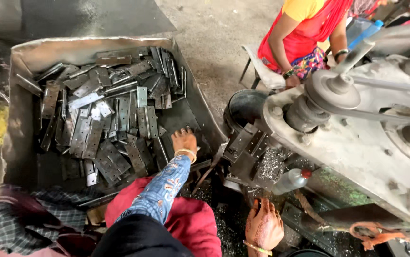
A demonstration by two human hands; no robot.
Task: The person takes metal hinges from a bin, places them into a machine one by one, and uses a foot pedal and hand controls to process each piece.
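Left hand (184, 141) reaching into metal tray (19, 109), resting on tray floor at right edge of heap of metal hinge plates (119, 119). Fingers curled down and close together; fingertips hidden against dark metal, so grip on any plate cannot be determined. Bangle at wrist, blue patterned sleeve behind. Right hand (263, 224) low beside grey press machine (376, 143), fingers slightly spread, palm turned away; contents, if any, not discernible. Small plastic bottle (291, 180) with red cap lying just above it. Second person (305, 38) in yellow and red seated beyond machine, head cut off by frame edge.
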